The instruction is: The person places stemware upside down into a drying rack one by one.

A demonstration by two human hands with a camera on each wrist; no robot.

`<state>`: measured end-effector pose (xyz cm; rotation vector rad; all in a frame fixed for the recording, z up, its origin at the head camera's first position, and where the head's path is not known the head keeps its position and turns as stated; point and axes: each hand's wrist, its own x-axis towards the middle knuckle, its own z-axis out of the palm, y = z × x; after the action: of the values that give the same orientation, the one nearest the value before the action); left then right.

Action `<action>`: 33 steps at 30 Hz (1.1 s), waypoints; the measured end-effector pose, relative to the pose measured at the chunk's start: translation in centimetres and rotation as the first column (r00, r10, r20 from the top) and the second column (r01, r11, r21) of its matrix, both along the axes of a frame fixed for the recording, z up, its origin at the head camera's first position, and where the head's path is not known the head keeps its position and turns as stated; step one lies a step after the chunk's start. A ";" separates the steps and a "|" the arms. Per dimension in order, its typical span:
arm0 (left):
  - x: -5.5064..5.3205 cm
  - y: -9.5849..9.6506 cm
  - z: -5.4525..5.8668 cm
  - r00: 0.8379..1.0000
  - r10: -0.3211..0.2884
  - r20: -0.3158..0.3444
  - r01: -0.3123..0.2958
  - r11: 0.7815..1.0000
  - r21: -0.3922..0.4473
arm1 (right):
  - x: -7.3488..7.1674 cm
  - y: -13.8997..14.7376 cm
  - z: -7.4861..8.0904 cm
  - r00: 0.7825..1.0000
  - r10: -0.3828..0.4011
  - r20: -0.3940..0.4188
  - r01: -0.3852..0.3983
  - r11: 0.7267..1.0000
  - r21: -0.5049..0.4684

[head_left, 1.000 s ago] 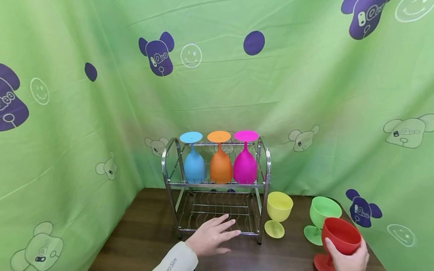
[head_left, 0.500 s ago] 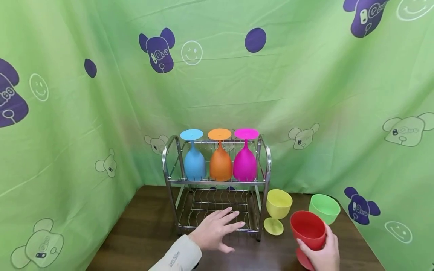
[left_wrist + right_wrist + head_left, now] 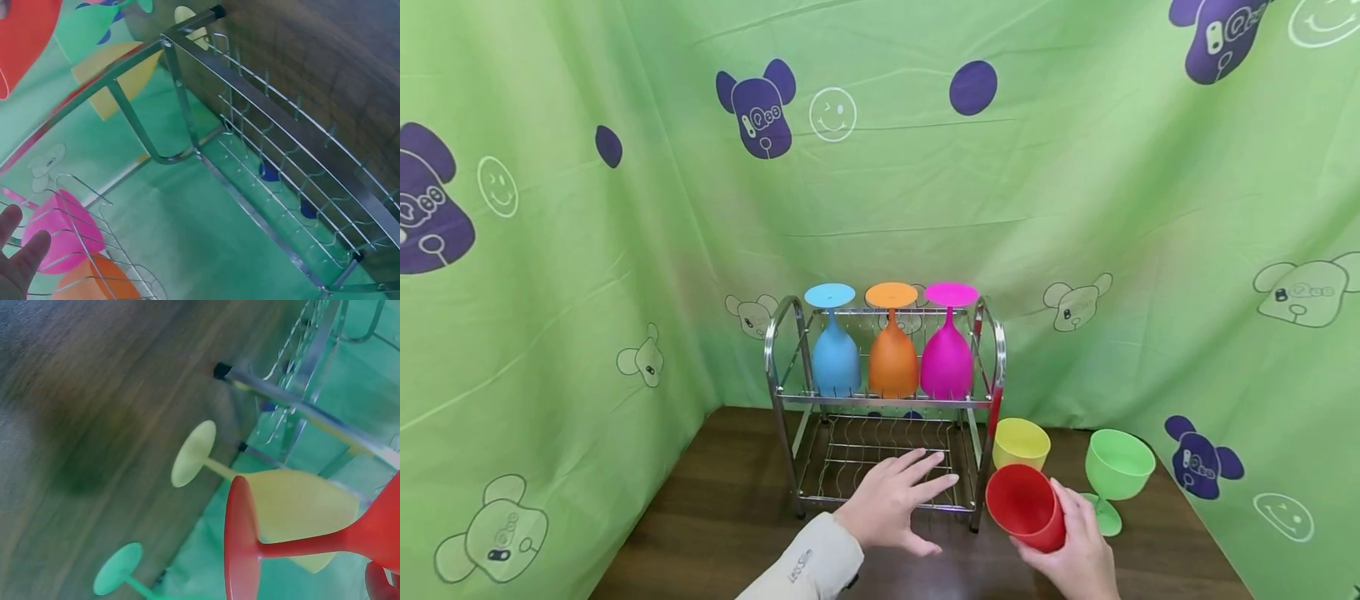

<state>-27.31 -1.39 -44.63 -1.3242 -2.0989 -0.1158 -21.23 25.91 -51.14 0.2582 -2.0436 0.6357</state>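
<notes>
My right hand (image 3: pixel 1077 546) grips a red goblet (image 3: pixel 1026 507) by its bowl, mouth tilted up. The goblet overlaps the yellow goblet (image 3: pixel 1021 443) in the head view; its stem and foot show in the right wrist view, where its foot (image 3: pixel 242 540) is off the table. My left hand (image 3: pixel 895 504) has its fingers spread, holding nothing, in front of the lower tier of a chrome two-tier rack (image 3: pixel 880 402). Upside down on the top tier stand a blue goblet (image 3: pixel 835 360), an orange goblet (image 3: pixel 892 358) and a magenta goblet (image 3: pixel 947 360).
A green goblet (image 3: pixel 1120 465) stands upright on the dark wooden table (image 3: pixel 700 517), right of my right hand. The yellow goblet stands close by the rack's right side. Green printed cloth (image 3: pixel 880 183) hangs behind and at both sides.
My right hand has carried the red goblet leftward from in front of the green one to in front of the yellow one, tipping its mouth. My left hand has shifted slightly right.
</notes>
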 end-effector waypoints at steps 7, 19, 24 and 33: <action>0.4 0.6 0.5 0.985 0.006 0.173 -0.005 1.000 -0.007 | -0.2 -1.5 0.3 0.997 0.001 -0.081 0.005 0.997 0.082; 0.6 2.8 2.2 0.942 0.046 0.332 -0.044 0.999 -0.015 | -1.1 -3.6 1.6 0.977 0.066 -0.201 -0.037 0.989 0.145; 0.8 3.6 2.6 0.937 0.045 0.347 -0.052 0.999 0.012 | -1.0 -4.1 2.4 0.985 0.067 -0.156 -0.040 0.985 0.170; 1.1 4.1 3.4 0.923 0.059 0.380 -0.075 0.997 0.026 | -1.2 -4.1 2.9 0.977 0.079 -0.196 -0.043 0.982 0.182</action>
<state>-26.16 2.70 -41.24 -1.2825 -2.4459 -0.4133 -22.47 21.76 -48.27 0.4727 -1.9017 0.4451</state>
